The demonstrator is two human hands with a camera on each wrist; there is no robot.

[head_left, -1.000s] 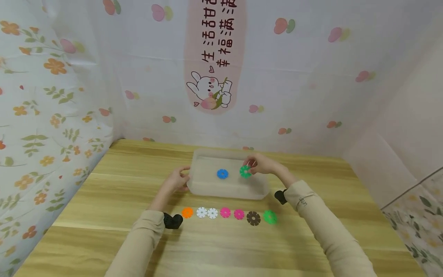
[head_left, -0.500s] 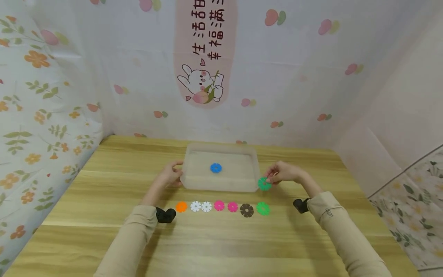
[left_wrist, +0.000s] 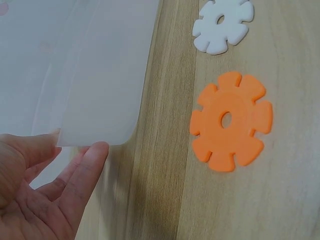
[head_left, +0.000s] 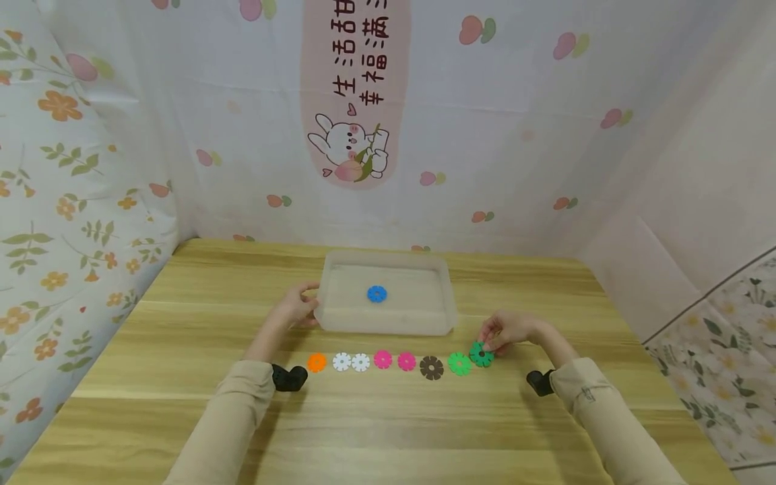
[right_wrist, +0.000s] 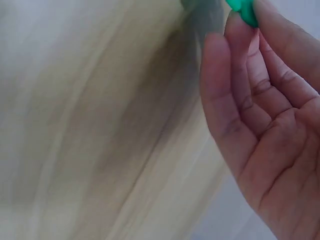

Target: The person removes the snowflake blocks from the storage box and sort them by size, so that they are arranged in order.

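In the head view my right hand (head_left: 509,330) pinches a dark green notched plastic disc (head_left: 481,353) by its edge, just right of a lighter green disc (head_left: 459,364). The right wrist view shows only a bit of that held disc (right_wrist: 244,11) between thumb and index finger. My left hand (head_left: 295,306) holds the left wall of a translucent plastic tray (head_left: 388,325). The left wrist view has the thumb over the tray's rim and the other fingers against the outside. Inside the tray lies a blue disc (head_left: 377,294).
A row of discs lies in front of the tray: orange (head_left: 316,362), two white ones (head_left: 342,362), two pink ones (head_left: 382,359) and brown (head_left: 432,368). Printed cloth (head_left: 254,121) hangs behind the wooden table (head_left: 364,431) and on both sides.
My right hand has carried the dark green disc out of the tray, rightward and toward me, to the right end of the row. The left hand stays on the tray.
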